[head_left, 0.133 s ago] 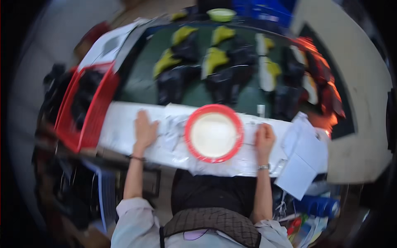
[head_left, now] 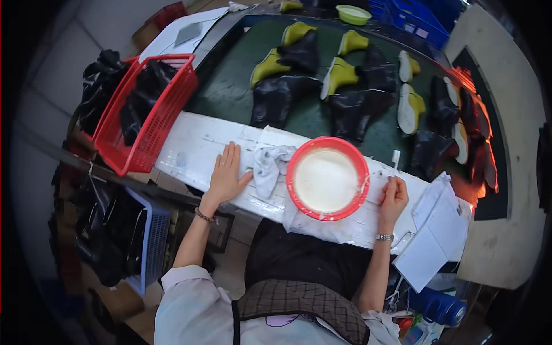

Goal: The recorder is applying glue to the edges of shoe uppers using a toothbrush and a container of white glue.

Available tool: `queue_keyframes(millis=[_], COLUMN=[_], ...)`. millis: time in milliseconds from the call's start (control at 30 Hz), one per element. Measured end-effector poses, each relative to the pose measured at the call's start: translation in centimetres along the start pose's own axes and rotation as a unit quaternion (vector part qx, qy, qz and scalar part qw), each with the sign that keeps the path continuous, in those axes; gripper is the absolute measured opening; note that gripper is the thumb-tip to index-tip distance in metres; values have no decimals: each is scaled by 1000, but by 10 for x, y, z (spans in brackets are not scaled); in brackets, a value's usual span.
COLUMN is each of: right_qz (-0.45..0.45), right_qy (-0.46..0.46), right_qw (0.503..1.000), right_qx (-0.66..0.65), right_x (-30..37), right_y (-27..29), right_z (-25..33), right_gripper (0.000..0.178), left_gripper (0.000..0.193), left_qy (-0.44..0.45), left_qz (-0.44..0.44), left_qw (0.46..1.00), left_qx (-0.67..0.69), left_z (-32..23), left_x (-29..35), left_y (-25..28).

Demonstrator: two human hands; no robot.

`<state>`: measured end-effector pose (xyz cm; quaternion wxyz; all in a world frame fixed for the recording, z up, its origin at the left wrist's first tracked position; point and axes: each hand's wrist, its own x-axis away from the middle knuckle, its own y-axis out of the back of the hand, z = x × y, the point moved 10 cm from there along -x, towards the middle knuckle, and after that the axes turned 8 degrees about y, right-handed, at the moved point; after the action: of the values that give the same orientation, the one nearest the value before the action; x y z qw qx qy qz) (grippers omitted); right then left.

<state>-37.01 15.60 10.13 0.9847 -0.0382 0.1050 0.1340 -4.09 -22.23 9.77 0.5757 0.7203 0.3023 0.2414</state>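
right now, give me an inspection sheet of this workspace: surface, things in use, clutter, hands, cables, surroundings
Surface: white-covered ledge along a green surface; marked in places.
Things in use: red basin with off-white liquid; slim white-tipped tool, possibly a brush; yellow-and-black boots beyond.
Clutter: crumpled white cloth left of the basin; loose papers overhanging the ledge at right.
Hands: left hand flat on the ledge beside the cloth; right hand closed on the tool.
Cables: thin white strands below the papers, kind unclear.
Surroundings: red basket of black items at left; blue bottle lower right; orange glow far right.
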Motion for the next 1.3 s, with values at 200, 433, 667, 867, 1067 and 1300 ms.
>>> queue_keyframes(millis=[200,433,667,867,1067,1300], right_qz=[41,19,39,36,34,18], right_qy=[-7,2,8,3,-16,6], right_qw=[999,1000,999,999,999,999], right_qx=[-33,-12,3,14,-15,38], right_x=[-8,-11,-9,-11,-12,-11], right_y=[-42,-36,-34,-31,-35,-33], right_z=[-1,-5,1,-2,-15,6], right_gripper=[17,16,18,19,18,21], left_gripper=[94,75,30,44,33,42], left_qy=[160,-112,46,237,-4,164], left_qz=[-137,-26,-387,-78,-15,-347], left_qw=[977,992,899,955,800,907], left_qx=[-25,48,201,-160,-600,-175], left_z=[102,-4,165,401,453,336], left_x=[-53,-38,-23,-54,-61,-30], left_y=[39,22,249,207,168,272])
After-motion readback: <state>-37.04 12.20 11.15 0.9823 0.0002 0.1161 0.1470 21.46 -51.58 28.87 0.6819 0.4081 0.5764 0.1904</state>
